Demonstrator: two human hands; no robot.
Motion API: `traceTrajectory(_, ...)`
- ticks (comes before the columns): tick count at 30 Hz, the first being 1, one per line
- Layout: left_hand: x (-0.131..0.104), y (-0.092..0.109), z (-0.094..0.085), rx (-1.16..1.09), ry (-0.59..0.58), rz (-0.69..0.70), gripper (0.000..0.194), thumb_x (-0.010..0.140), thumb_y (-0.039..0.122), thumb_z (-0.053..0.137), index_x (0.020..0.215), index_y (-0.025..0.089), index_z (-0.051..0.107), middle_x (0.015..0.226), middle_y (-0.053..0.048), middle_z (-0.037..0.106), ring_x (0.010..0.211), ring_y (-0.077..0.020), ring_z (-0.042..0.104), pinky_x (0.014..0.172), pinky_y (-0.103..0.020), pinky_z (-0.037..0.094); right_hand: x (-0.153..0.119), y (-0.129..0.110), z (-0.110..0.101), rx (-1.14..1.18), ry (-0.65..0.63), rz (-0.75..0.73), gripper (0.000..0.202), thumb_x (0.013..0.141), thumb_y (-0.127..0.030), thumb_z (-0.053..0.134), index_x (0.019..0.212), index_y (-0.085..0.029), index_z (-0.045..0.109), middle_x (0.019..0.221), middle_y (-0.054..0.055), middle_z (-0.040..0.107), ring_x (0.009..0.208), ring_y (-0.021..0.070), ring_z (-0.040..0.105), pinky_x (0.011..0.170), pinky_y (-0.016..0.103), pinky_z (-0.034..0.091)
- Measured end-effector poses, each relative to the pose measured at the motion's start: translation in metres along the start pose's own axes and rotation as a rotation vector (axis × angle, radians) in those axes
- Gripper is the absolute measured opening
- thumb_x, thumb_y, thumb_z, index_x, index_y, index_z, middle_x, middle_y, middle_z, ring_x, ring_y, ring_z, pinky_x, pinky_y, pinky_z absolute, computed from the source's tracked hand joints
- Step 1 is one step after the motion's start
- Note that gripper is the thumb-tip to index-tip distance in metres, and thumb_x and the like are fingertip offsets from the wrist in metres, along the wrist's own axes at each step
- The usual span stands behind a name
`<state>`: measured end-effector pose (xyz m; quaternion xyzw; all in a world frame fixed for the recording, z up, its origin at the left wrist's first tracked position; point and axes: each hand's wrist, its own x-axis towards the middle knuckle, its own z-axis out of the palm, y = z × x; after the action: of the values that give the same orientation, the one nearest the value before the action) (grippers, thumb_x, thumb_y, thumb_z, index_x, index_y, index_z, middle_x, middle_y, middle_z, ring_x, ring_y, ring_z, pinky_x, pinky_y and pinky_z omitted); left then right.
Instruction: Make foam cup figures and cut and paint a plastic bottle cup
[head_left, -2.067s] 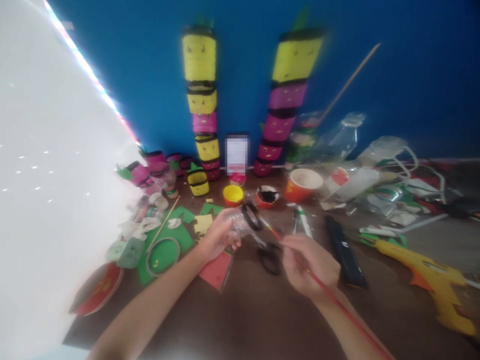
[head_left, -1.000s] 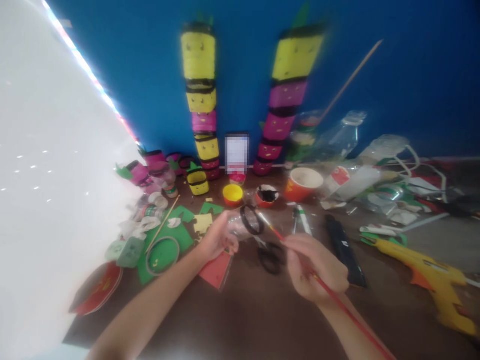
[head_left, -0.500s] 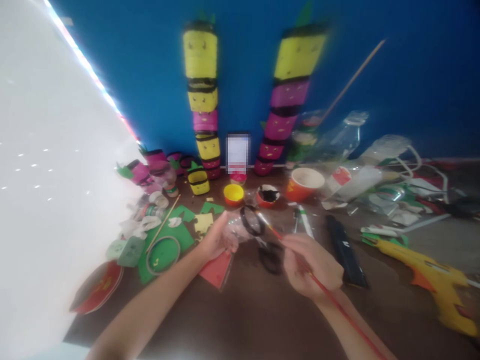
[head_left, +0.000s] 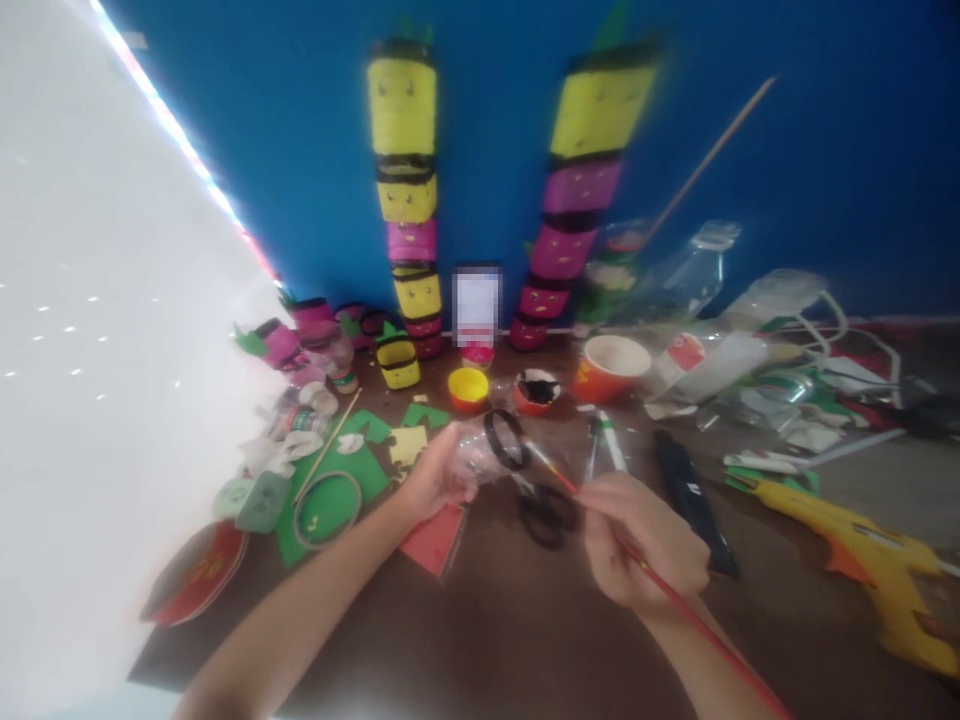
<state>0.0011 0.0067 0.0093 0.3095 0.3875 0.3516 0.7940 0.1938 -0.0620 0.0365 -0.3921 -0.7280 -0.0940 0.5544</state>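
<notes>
My left hand (head_left: 442, 473) is closed around a clear plastic bottle piece (head_left: 480, 452), tilted on its side, with a black band painted round its rim facing right. Between the fingers of my right hand (head_left: 641, 540) is a red paintbrush (head_left: 559, 473), its tip close to the black rim; whether it touches I cannot tell. Behind the held piece stand a small bowl of yellow paint (head_left: 469, 385) and a small bowl of black paint (head_left: 537, 390). Scissors (head_left: 549, 515) with black handles lie on the table below the piece.
At the right are a yellow glue gun (head_left: 847, 530), a black box cutter-like case (head_left: 694, 500) and clear bottles (head_left: 705, 265). An orange paper cup (head_left: 611, 368) stands behind. Green foam sheets (head_left: 300, 530) and a tape ring (head_left: 328, 510) lie left. Painted containers (head_left: 403, 105) rise along the blue wall.
My right hand has drawn the brush slightly right and down, away from the black rim. The left hand and the bottle piece have barely moved.
</notes>
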Motion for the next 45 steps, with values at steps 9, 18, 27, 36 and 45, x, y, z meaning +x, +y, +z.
traceTrajectory(9, -0.0005, 0.0019, 0.0040, -0.006, 0.033, 0.008, 0.052, 0.069, 0.063, 0.055, 0.099, 0.020, 0.053, 0.058, 0.003, 0.060, 0.032, -0.0071, 0.046, 0.032, -0.017, 0.022, 0.0016, -0.0018, -0.0023, -0.024, 0.000, 0.000, 0.019, 0.070, -0.001, 0.052, 0.080, -0.017, 0.059, 0.069, 0.004, 0.061, 0.066, 0.0156, 0.062, 0.060, 0.029, 0.053)
traceTrajectory(18, 0.0011, -0.0036, 0.0009, 0.002, 0.000, 0.089, 0.057, 0.066, 0.066, 0.057, 0.099, 0.019, 0.054, 0.059, 0.002, 0.061, 0.033, -0.0066, 0.046, 0.032, -0.016, 0.023, 0.0031, -0.0024, -0.0023, -0.081, 0.009, -0.039, 0.019, 0.069, -0.002, 0.054, 0.080, -0.017, 0.058, 0.068, 0.004, 0.062, 0.063, 0.0155, 0.062, 0.060, 0.029, 0.053)
traceTrajectory(27, -0.0002, 0.0003, 0.0021, -0.067, 0.053, 0.006, 0.058, 0.069, 0.066, 0.054, 0.102, 0.018, 0.054, 0.057, 0.002, 0.060, 0.036, -0.0072, 0.046, 0.037, -0.018, 0.028, 0.0030, -0.0047, -0.0058, -0.040, 0.064, 0.021, 0.020, 0.070, -0.002, 0.053, 0.080, -0.018, 0.060, 0.071, 0.004, 0.063, 0.067, 0.0168, 0.063, 0.063, 0.032, 0.054)
traceTrajectory(36, 0.0015, 0.0014, 0.0000, -0.070, -0.040, -0.028, 0.057, 0.073, 0.068, 0.044, 0.088, 0.015, 0.059, 0.058, -0.004, 0.064, 0.047, -0.0138, 0.058, 0.036, -0.017, 0.022, 0.0076, -0.0071, -0.0036, 0.008, -0.052, -0.018, 0.024, 0.070, -0.002, 0.056, 0.088, -0.018, 0.060, 0.076, 0.005, 0.065, 0.069, 0.0171, 0.065, 0.062, 0.030, 0.055)
traceTrajectory(45, -0.0003, 0.0034, 0.0021, -0.052, -0.040, -0.042, 0.059, 0.073, 0.069, 0.044, 0.087, 0.015, 0.060, 0.055, -0.004, 0.064, 0.043, -0.0128, 0.056, 0.036, -0.018, 0.019, 0.0048, -0.0030, 0.0007, -0.036, -0.025, -0.038, 0.024, 0.070, -0.002, 0.055, 0.087, -0.018, 0.059, 0.075, 0.006, 0.065, 0.068, 0.0163, 0.064, 0.061, 0.029, 0.055)
